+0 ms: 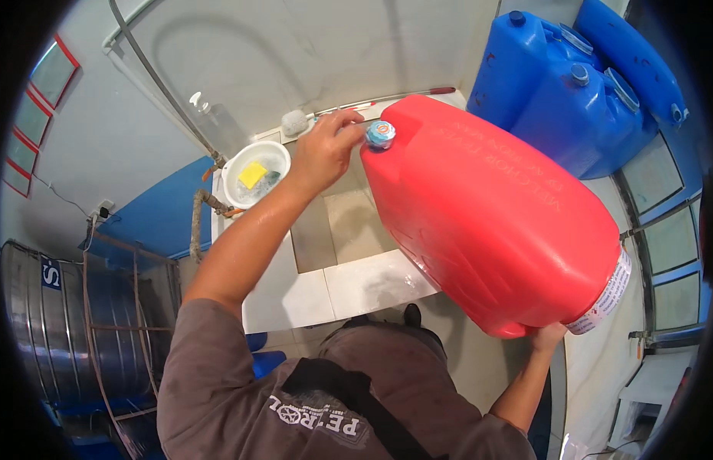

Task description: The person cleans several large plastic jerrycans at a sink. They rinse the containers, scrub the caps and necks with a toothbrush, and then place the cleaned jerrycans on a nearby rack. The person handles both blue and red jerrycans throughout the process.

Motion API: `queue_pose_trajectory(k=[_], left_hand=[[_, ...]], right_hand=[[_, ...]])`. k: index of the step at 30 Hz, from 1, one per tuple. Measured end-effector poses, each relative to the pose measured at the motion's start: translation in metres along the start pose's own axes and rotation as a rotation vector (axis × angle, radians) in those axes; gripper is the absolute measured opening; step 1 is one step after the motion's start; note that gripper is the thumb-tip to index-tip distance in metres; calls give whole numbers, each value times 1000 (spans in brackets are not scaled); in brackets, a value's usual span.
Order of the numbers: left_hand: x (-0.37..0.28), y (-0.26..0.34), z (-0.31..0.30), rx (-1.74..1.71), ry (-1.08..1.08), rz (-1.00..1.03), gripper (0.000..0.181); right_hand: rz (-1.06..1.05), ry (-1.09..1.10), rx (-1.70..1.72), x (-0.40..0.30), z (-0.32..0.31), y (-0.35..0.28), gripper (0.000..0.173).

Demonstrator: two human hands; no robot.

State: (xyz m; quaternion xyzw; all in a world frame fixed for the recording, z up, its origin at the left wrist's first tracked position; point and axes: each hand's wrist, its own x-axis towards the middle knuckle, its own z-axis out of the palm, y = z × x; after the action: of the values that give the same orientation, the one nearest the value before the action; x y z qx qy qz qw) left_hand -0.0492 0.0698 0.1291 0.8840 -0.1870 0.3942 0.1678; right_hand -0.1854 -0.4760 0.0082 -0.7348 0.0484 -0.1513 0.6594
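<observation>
A large red plastic jerrycan [494, 218] is held tilted on its side, partly over a tiled sink [356, 276]. My right hand [549, 337] grips it at its lower right, beside the wide mouth with a printed seal [603, 299]; the fingers are mostly hidden behind the can. Up at the other end, my left hand [333, 144] has its fingertips beside the small sealed spout cap [381, 134]; whether they touch it is unclear. A white bowl [227, 192] with suds, a yellow sponge [253, 175] and a dark green scrubber stands left of my left hand.
Blue jerrycans [523, 86] stand at the back right. Along the back ledge lie a scrubbing ball [294, 123] and a red-handled rod [442, 91]. Taps and a pump bottle [210, 115] are at the left, with a steel tank [63, 328] farther left.
</observation>
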Motion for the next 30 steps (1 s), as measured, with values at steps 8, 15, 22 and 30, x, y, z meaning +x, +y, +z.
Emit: queue_pose_trajectory(k=[8, 15, 22, 30], left_hand=[[-5, -65, 20, -137, -611, -380, 18], [15, -29, 31, -555, -362, -585, 34], [33, -49, 34, -953, -221, -753, 46], [-15, -205, 138, -439, -167, -945, 46]], right_hand=[[-156, 29, -57, 12, -46, -5, 62], [-175, 12, 84, 28, -2, 0, 54], [-191, -180, 74, 28, 111, -42, 27], [-125, -322, -79, 52, 205, -86, 13]])
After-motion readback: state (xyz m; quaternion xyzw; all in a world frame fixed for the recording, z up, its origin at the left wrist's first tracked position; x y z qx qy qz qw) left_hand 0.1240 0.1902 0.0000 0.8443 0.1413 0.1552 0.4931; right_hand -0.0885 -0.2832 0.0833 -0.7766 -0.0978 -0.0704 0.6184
